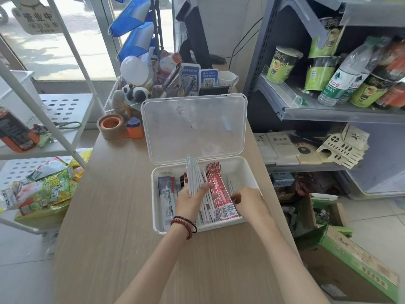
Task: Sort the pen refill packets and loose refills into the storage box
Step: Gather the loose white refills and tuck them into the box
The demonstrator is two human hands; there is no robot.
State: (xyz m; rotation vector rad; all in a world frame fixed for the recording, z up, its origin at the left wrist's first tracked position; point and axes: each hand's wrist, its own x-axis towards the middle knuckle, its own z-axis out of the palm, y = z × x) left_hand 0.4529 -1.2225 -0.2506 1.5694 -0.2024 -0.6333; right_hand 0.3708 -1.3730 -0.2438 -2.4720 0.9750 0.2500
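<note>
I am holding a fanned bundle of loose refills (195, 176) in my left hand (190, 200), fingers and thumb wrapping its lower half, tips pointing toward the far edge of the table (122, 216). The bundle is hovering over the middle of the storage box (248, 166). These thin white tubes are looking very light, smooth and a little bendy, so I am judging they will slide apart if gripped loosely. Taking them around the middle as a bunch seems safest.

My right hand (247, 200) is reaching into the right part of the box with its fingers curling down beside the red packets (221, 194). I cannot tell whether it is pinching anything. The red packets are lying flat in a row along the box's middle; being flat film sleeves, they are probably slick and best lifted by an edge. A few thin refills (230, 186) are lying on the box floor just past my right fingertips. Grey-blue packets (165, 189) are filling the left part.

The box is sitting toward the right edge of the table, its clear lid (192, 128) standing open on the far side. A tape roll (110, 126) is resting near the far left corner.
</note>
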